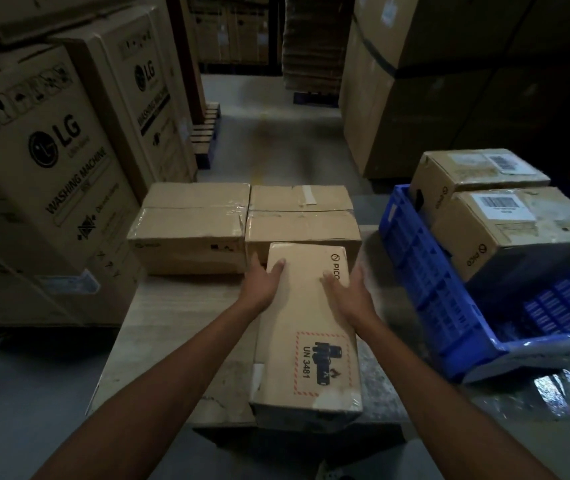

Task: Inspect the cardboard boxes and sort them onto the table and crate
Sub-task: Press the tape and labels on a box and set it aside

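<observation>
A long cardboard box [306, 341] with a UN 3481 label lies on the table [169, 327], its near end over the table's front edge. My left hand [264, 284] rests on its far left side, fingers spread. My right hand [347, 289] lies flat on its far right top. Two taped cardboard boxes, one on the left [190, 226] and one on the right [302, 216], sit side by side at the table's back. A blue crate [425, 282] to the right holds two more boxes, a farther one [474, 174] and a nearer one [515, 226].
Tall washing-machine cartons [44, 150] are stacked at the left. Large cartons [432, 81] stand at the back right. A floor aisle [269, 133] runs between them. Crinkled plastic wrap [550, 389] lies below the crate.
</observation>
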The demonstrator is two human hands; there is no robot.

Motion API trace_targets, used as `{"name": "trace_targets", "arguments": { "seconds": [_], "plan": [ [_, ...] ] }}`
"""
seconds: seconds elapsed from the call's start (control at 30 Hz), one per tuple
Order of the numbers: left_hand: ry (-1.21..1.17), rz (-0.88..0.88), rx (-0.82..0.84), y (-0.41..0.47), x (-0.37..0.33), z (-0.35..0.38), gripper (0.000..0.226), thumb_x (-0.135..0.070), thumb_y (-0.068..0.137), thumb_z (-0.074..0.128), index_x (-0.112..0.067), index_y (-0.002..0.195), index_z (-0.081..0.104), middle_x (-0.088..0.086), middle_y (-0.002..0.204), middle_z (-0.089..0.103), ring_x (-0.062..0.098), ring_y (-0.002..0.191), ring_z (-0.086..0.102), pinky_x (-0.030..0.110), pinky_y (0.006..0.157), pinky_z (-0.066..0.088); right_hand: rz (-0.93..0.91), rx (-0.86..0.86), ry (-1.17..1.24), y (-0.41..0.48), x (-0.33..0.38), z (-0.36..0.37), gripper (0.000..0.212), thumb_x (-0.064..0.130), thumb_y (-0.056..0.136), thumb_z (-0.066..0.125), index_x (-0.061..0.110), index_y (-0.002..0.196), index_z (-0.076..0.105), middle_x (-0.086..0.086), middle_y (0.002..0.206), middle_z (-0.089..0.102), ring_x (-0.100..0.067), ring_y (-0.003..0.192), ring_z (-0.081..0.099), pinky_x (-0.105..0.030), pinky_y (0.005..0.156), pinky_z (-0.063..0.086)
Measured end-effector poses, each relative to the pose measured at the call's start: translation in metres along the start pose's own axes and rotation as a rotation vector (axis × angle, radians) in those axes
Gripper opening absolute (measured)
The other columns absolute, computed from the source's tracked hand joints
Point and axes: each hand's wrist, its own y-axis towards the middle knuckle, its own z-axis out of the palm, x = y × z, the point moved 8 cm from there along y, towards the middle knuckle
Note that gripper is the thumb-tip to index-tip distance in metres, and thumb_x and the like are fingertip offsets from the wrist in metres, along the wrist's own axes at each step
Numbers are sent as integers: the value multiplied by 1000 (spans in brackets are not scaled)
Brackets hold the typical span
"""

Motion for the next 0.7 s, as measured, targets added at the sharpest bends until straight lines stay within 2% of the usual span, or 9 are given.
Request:
{"name": "trace_targets", "arguments": {
  "seconds": [0.03, 0.07, 0.13, 0.27, 0.4, 0.47, 0.53, 0.63, 0.7],
  "plan": [
    [-203, -129, 55, -2, 11, 5, 101, -87, 72, 50, -22, 149, 37, 11, 143, 54, 32, 125, 55, 55, 104, 46, 91, 63, 145, 1, -9, 7, 69, 62, 91, 57, 24, 147, 41, -7, 133, 64, -27, 117, 64, -57, 102, 50],
    [-358, -211, 123, -9, 14, 11, 92, -84, 78, 49, -19, 143, 47, 12, 132, 63, 32, 116, 62, 54, 100, 50, 139, 102, 230, 1, -12, 10, 60, 64, 90, 56, 24, 135, 53, -5, 121, 70, -26, 108, 68, -57, 99, 52],
    [-522, -237, 225, -24, 2, 15, 65, -68, 95, 44, -16, 131, 61, 15, 119, 70, 35, 109, 67, 55, 98, 52, 150, 122, 304, 1, -15, 12, 54, 68, 87, 54, 27, 122, 60, -5, 114, 72, -28, 106, 69, -57, 99, 52],
    [-594, -192, 265, -49, -15, 6, 62, -65, 99, 35, -19, 128, 65, 16, 118, 71, 37, 109, 67, 54, 95, 54, 56, 127, 376, -20, 4, 7, 58, 71, 87, 52, 28, 125, 62, -7, 119, 70, -30, 109, 67, -58, 100, 52],
    [-657, -117, 296, -77, -41, -13, 66, -68, 98, 29, -23, 129, 65, 15, 119, 71, 36, 109, 68, 53, 93, 55, -124, 79, 419, -46, 42, -10, 39, 57, 103, 40, 25, 114, 61, -6, 107, 68, -28, 98, 67, -48, 89, 56],
    [-701, -53, 304, -90, -58, -27, 66, -67, 100, 24, -24, 124, 67, 12, 115, 73, 31, 103, 71, 47, 86, 57, -210, 42, 436, -57, 61, -20, 45, 60, 101, 36, 22, 113, 58, -8, 104, 66, -29, 93, 65, -47, 84, 56],
    [-738, -27, 289, -102, -72, -42, 68, -69, 99, 21, -27, 118, 70, 10, 112, 74, 26, 100, 72, 44, 86, 56, -270, 13, 428, -67, 76, -27, 48, 58, 104, 32, 19, 119, 55, -9, 107, 65, -26, 94, 65, -44, 81, 56],
    [-792, 3, 238, -114, -83, -62, 71, -71, 98, 21, -26, 122, 69, 9, 117, 73, 27, 112, 68, 44, 94, 52, -309, -25, 488, -84, 94, -35, 50, 52, 107, 29, 11, 127, 50, -3, 104, 64, -13, 88, 66, -34, 74, 52],
    [-811, 42, 232, -119, -85, -70, 71, -69, 99, 21, -23, 124, 68, 7, 118, 73, 24, 112, 68, 40, 91, 53, -332, -36, 530, -92, 102, -39, 56, 53, 106, 30, 7, 127, 53, -5, 100, 67, -14, 84, 67, -32, 71, 53]
  ]
}}
